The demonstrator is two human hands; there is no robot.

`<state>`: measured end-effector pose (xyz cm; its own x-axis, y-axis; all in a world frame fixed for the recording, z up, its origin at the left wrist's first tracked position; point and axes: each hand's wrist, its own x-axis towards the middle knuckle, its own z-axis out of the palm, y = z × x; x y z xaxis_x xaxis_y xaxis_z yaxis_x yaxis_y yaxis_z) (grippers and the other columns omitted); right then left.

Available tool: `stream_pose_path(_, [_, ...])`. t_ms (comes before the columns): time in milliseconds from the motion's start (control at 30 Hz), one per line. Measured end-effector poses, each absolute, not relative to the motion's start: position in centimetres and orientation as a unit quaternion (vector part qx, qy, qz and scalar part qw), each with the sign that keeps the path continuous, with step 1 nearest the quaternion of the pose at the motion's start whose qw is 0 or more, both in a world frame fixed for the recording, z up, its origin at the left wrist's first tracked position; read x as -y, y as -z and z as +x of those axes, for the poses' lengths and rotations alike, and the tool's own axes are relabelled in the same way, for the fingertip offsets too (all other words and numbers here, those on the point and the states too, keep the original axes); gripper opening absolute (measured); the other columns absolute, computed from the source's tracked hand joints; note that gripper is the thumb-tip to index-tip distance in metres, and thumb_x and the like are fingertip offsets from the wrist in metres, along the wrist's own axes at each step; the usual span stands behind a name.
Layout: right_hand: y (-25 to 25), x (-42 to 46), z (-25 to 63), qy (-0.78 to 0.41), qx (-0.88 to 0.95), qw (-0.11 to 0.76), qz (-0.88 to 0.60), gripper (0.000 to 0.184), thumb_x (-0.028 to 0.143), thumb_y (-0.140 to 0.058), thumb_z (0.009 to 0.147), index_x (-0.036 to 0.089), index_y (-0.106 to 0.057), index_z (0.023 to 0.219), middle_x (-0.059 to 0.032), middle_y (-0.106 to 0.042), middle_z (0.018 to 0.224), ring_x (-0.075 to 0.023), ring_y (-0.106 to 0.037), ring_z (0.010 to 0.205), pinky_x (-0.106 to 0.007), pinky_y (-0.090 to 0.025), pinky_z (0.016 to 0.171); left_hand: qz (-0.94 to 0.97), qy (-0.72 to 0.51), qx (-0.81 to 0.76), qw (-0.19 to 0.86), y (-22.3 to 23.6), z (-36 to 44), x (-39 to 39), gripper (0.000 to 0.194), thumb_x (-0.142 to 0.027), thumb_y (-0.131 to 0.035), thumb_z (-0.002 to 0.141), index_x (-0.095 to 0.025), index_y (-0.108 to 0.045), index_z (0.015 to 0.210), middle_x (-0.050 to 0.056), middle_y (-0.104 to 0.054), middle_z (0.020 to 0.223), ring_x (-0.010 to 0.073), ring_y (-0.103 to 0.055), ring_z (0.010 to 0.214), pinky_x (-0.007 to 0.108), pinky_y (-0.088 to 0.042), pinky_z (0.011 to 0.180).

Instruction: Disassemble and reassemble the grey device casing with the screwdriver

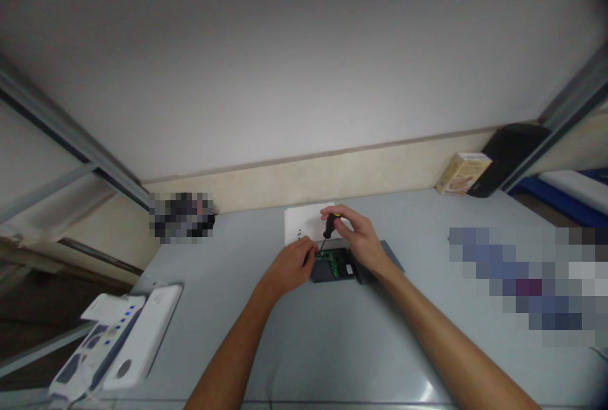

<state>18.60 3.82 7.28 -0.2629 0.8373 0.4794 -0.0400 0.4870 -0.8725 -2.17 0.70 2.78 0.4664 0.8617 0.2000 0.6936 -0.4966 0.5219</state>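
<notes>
A dark, flat electronic device [319, 272] lies opened on the table, its green circuit board [334, 263] showing. In my right hand [360, 237] is a screwdriver [329, 226] with a black and yellow handle, held between closed fingers. Its thin shaft slants down to the board's upper left part. At the device's left edge, my left hand [293, 265] has its fingers curled together close to the screwdriver tip; what they pinch is hidden. Just behind, a white sheet of paper [295, 217] carries several tiny black pieces [299, 233] that look like screws.
A grey flat panel [392, 256] sticks out beyond my right hand. White boxes [149, 334] stand at the left front. At the back right, a yellow box [462, 173] leans near a black object [510, 153]. A wall closes off the back; blurred-out items lie on both sides.
</notes>
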Motion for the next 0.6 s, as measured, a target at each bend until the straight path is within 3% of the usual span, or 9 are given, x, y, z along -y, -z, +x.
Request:
stream_pose_path(100, [-7.33, -3.75, 18.68, -0.403, 0.673, 0.542, -0.303, 0.019, 0.033, -0.057, 0.098, 0.026, -0.074, 0.105, -0.0053, -0.068, 0.109, -0.0227, -0.063, 0.104, -0.037, -0.047, 0.093, 0.837, -0.223, -0.465, 0.182, -2.81, -2.16, -0.67, 0.02, -0.016, -0.041, 0.1, -0.021, -0.06, 0.1, 0.005, -0.064, 0.097, 0.0192, -0.062, 0.093, 0.031, -0.05, 0.087])
stream_pose_path(200, [-7.4, -3.91, 18.75, -0.354, 0.671, 0.564, -0.328, 0.011, 0.033, -0.067, 0.092, 0.025, -0.075, 0.091, -0.0046, -0.065, 0.098, -0.0207, -0.063, 0.093, -0.035, -0.049, 0.086, 0.837, -0.221, -0.465, 0.184, -2.76, -2.16, -0.66, 0.021, -0.017, -0.04, 0.101, -0.021, -0.06, 0.1, 0.005, -0.064, 0.097, 0.0191, -0.062, 0.093, 0.031, -0.05, 0.088])
stream_pose_path(400, [-7.39, -4.16, 18.97, -0.404, 0.662, 0.539, -0.329, 0.024, 0.029, -0.054, 0.099, 0.026, -0.073, 0.111, -0.0047, -0.071, 0.104, -0.0216, -0.065, 0.096, -0.037, -0.048, 0.089, 0.835, -0.224, -0.467, 0.186, -2.49, -2.21, -0.63, 0.02, -0.016, -0.04, 0.1, -0.02, -0.06, 0.099, 0.005, -0.064, 0.096, 0.0193, -0.061, 0.091, 0.032, -0.05, 0.085])
stream_pose_path(500, [-7.51, -3.92, 18.73, -0.386, 0.659, 0.558, -0.326, 0.018, 0.034, -0.059, 0.097, 0.024, -0.074, 0.097, -0.0061, -0.068, 0.107, -0.0233, -0.063, 0.102, -0.037, -0.048, 0.089, 0.833, -0.227, -0.467, 0.19, -2.52, -2.18, -0.61, 0.02, -0.017, -0.04, 0.101, -0.02, -0.06, 0.098, 0.005, -0.063, 0.096, 0.019, -0.061, 0.091, 0.031, -0.05, 0.085])
stream_pose_path(600, [-7.59, -3.88, 18.54, -0.338, 0.661, 0.576, -0.342, 0.013, 0.034, -0.068, 0.091, 0.024, -0.073, 0.085, -0.0052, -0.065, 0.095, -0.0219, -0.062, 0.092, -0.036, -0.049, 0.084, 0.831, -0.227, -0.47, 0.192, -2.61, -2.14, -0.63, 0.021, -0.017, -0.04, 0.101, -0.02, -0.06, 0.097, 0.005, -0.063, 0.095, 0.0188, -0.061, 0.09, 0.031, -0.05, 0.084])
